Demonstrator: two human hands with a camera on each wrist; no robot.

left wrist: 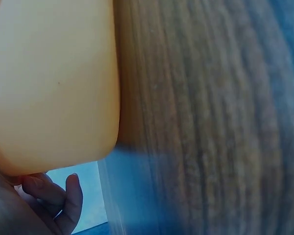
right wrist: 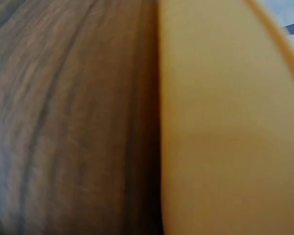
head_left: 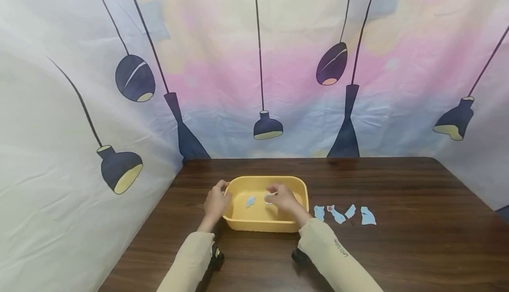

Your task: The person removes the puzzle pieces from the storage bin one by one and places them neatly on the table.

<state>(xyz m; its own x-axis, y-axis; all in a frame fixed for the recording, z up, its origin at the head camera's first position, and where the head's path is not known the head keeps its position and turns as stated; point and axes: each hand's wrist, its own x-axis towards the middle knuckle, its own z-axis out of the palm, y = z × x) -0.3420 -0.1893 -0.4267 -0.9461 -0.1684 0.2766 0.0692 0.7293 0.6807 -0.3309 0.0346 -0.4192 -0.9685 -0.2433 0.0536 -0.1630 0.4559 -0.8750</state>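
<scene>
A yellow plastic basin (head_left: 262, 226) stands on the dark wooden table; its outer wall (left wrist: 59, 88) fills much of the left wrist view. My left hand (head_left: 217, 202) grips the basin's left end at the rim, and its curled fingers (left wrist: 51, 198) show below the wall in that view. Inside the basin, my right hand (head_left: 283, 198) has thumb and fingertips together at a light blue torn piece (head_left: 268, 200), which they appear to pinch. Another blue piece (head_left: 250, 202) lies on the basin floor to the left. My right hand is hidden in the right wrist view, behind the basin wall (right wrist: 225, 122).
Several torn light blue pieces lie in a row on the table right of the basin, among them a piece with a red mark (head_left: 337, 214) and a wide one (head_left: 367, 216) at the right end. A cloth printed with lamps (head_left: 268, 128) hangs behind the table (head_left: 417, 239).
</scene>
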